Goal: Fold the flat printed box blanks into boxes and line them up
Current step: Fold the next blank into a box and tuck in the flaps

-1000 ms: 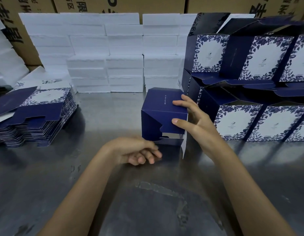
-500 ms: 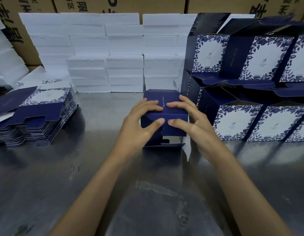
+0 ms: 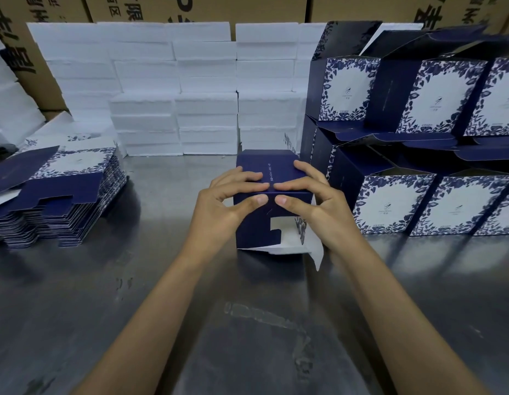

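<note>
Both hands clamp the half-folded navy box from above. The left hand lays its fingers across the box's top panel with the thumb pressed on the near face; the right hand mirrors it, and the fingertips of the two nearly meet along the top near edge. So each grip is closed on the box, fingers on top and thumb in front.

The box stands on the steel table, roughly cubic with no clear long axis. Its near side faces the person, with its flaps partly closed: a notched gap shows the white inside, and a loose white flap sticks out at the lower right.

Just right of the box stand finished boxes in two stacked rows, floral fronts toward the person. Well left of it lies the stack of flat blanks. Behind it rise white foam blocks, with brown cartons beyond.
</note>
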A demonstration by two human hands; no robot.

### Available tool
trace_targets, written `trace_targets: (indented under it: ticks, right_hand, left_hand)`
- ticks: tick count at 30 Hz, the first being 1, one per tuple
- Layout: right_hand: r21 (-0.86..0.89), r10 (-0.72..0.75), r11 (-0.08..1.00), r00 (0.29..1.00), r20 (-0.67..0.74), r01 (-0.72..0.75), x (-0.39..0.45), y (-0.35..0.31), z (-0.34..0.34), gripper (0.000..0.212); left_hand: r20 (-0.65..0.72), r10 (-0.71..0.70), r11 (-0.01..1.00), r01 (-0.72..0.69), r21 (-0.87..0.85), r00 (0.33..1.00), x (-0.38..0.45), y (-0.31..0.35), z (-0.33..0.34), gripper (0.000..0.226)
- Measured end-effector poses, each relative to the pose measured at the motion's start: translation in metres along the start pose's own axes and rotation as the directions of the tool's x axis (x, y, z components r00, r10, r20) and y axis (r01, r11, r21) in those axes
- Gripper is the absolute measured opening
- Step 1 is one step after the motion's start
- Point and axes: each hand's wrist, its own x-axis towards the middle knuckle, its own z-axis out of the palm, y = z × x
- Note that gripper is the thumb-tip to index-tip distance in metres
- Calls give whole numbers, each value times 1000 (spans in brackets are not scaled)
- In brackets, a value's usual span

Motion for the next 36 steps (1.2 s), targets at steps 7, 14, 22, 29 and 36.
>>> trace_targets:
  ticks: [7,14,22,29,36]
  right_hand:
    - [69,26,997,999,47,-29,2,4,-10,24]
    - [121,18,992,999,43,-23,3,8,-12,24]
    - [145,32,989,996,81,-44,5,9,-16,26]
    - [152,78,984,994,76,-89,4,7,-18,61]
    - [114,241,961,966,99,-251,6,5,-26,48]
  left_hand:
    - [86,-28,998,32,-47,996,3,-2,-11,25]
    - [140,-28,998,35,-45,990,6,-3,-18,26]
    - [112,27,999,-23,-45,993,3,-1,-15,27]
    - [145,387,766,-405,499,911,-7,-7,5,19]
    - [305,306,650,-432,625,902,-8,-17,6,84]
